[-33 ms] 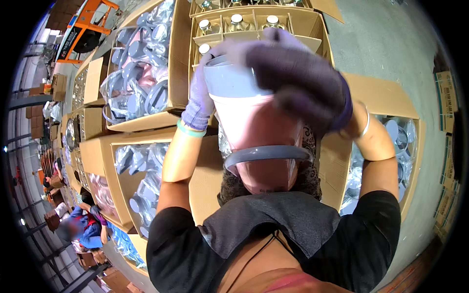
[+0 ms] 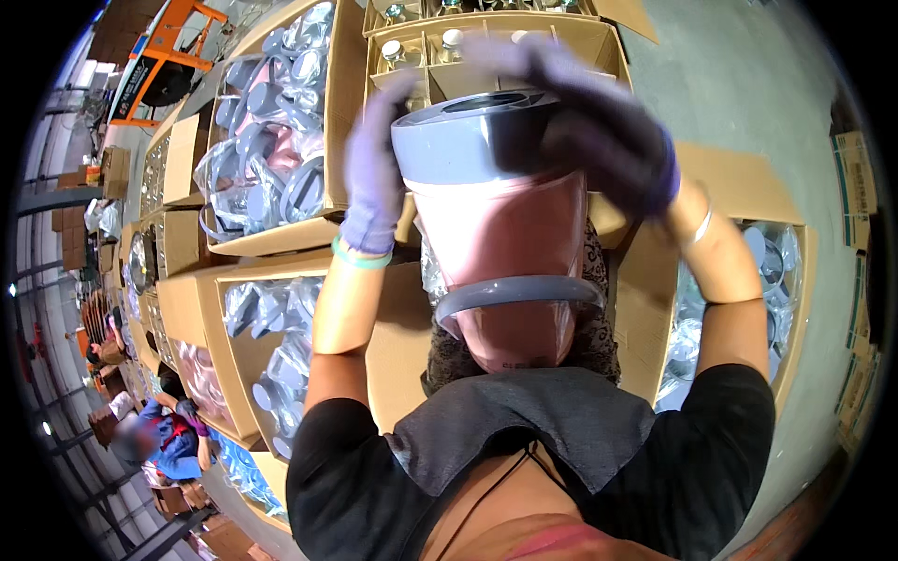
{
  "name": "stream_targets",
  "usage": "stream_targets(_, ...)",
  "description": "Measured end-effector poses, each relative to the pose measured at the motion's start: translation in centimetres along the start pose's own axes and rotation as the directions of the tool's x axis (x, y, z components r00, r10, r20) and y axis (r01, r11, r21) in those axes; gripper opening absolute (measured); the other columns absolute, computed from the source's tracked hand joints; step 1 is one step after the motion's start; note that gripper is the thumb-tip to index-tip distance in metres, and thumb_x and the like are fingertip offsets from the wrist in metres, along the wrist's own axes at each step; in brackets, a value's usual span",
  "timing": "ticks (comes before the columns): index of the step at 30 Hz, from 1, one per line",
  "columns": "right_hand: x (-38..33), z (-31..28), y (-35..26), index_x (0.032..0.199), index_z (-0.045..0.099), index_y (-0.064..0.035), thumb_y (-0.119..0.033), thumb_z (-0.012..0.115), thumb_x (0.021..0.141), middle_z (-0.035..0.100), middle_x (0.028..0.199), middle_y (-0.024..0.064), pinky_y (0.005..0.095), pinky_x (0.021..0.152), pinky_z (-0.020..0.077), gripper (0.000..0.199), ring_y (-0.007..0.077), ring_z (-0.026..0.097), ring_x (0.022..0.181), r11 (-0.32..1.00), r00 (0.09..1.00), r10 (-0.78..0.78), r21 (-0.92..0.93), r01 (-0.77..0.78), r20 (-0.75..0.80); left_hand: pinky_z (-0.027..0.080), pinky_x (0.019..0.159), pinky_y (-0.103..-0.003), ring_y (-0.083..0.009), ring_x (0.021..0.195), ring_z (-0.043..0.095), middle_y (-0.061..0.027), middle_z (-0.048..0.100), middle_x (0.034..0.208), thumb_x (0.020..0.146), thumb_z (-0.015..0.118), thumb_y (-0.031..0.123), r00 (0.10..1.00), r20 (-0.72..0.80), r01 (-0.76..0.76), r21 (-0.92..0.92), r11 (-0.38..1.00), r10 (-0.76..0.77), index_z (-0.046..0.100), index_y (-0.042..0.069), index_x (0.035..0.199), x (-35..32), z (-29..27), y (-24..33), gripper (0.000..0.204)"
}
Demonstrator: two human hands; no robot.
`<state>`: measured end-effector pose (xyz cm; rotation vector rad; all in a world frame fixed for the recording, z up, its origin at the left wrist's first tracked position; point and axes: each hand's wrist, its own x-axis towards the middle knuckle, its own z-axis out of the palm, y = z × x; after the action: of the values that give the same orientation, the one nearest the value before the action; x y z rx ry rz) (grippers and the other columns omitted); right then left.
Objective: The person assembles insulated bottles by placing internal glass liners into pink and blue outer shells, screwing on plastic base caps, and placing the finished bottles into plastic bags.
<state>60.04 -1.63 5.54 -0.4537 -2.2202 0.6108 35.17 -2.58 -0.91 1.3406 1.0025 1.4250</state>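
Between my arms, a pink jug (image 2: 500, 229) stands in front of my body, tilted so its top faces away from me. It has a blue-grey collar (image 2: 449, 145) with a dark opening on top, and a curved blue-grey handle (image 2: 519, 292) toward me. My left hand (image 2: 374, 168), in a purple glove, is upright beside the collar's left side, fingers extended. At the collar's right, my gloved right hand (image 2: 617, 136) is blurred, its fingers stretched out above the rim. Whether either hand touches the collar is hard to tell.
Beyond the jug is a divided carton (image 2: 599, 47) of glass bottles with pale tops. Cartons of bagged blue-grey parts stand at left (image 2: 271, 131), nearer left (image 2: 281, 355) and right (image 2: 772, 271). Another person (image 2: 173, 439) works at the far left, below an orange machine (image 2: 173, 56).
My right hand has drawn back to the right from over the jug's top, uncovering its rim and opening. My left hand has moved slightly left, away from the collar.
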Motion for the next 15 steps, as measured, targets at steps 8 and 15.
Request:
stream_targets(8,-1.5,-1.0,2.7,0.133,0.054,0.0017,-0.041,0.055,0.096,0.062,0.124,0.0204,0.0387,0.103,0.0451,0.056,0.0297,0.062,0.115,0.929,0.978,0.200,0.308,-0.207,0.053,0.049,0.094,-0.034,-0.0199,0.106,0.062,-0.0145,0.066,0.114,0.105,0.030,0.039,0.971,0.227,0.032,0.207,0.978,-0.080,0.058,-0.004,0.127,1.6,-1.1,-0.2,0.055)
stream_targets(15,-1.3,-0.1,2.2,0.135,0.054,-0.0029,-0.019,0.060,0.094,0.062,0.125,0.0186,0.0406,0.097,0.0481,0.045,0.0285,0.062,0.111,0.889,0.997,0.049,0.454,-0.067,0.051,0.038,0.108,-0.036,-0.0254,0.121,0.056,-0.0153,0.059,0.130,0.106,0.028,0.034,0.971,0.086,0.236,-0.234,0.943,-0.221,0.057,-0.004,0.130,3.0,-0.8,-0.4,0.053)
